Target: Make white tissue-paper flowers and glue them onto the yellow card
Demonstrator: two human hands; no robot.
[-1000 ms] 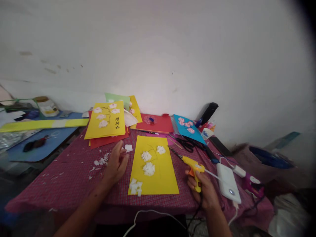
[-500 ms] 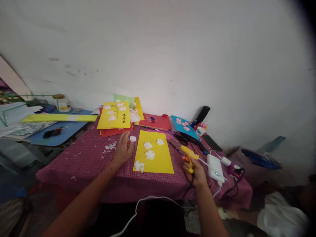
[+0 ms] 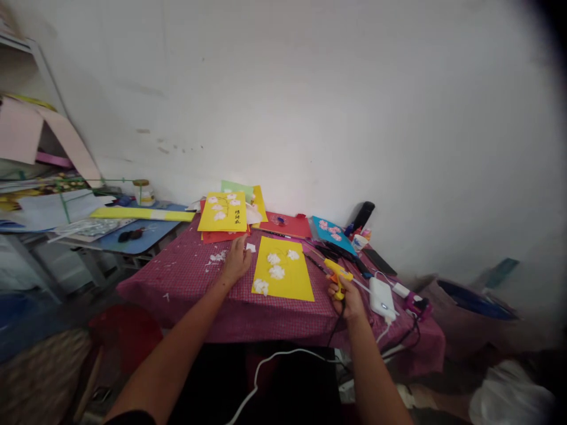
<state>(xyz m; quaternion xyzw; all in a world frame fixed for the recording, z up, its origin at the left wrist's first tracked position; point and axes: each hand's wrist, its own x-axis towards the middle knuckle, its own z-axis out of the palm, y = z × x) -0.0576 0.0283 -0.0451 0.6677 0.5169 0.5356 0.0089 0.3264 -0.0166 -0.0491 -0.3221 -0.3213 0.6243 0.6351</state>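
Observation:
My left hand (image 3: 238, 260) hovers low over the table left of the yellow sheet, fingers curved and apart. A small white paper piece (image 3: 251, 248) is right at its fingertips; whether they touch is unclear. In my right hand (image 3: 348, 296) is a yellow hot glue gun (image 3: 338, 270), gripped by its handle, with a glue stick at its rear and a dark cord hanging down. Between the hands lies the yellow sheet (image 3: 287, 285), bearing drawn stems, several white paper flower clusters (image 3: 277, 272) and one at its lower left corner.
A finished-looking yellow flower card (image 3: 225, 221) rests on other sheets at the back left. White scraps (image 3: 218, 257) lie left of my hand. A blue card (image 3: 330, 239), scissors (image 3: 335, 252), a white power bank (image 3: 382, 299) and cables crowd the right side.
The view has turned to the left, so everything on the table appears farther right. My left hand has closed in slightly on the white paper piece. The glue gun remains in my right hand.

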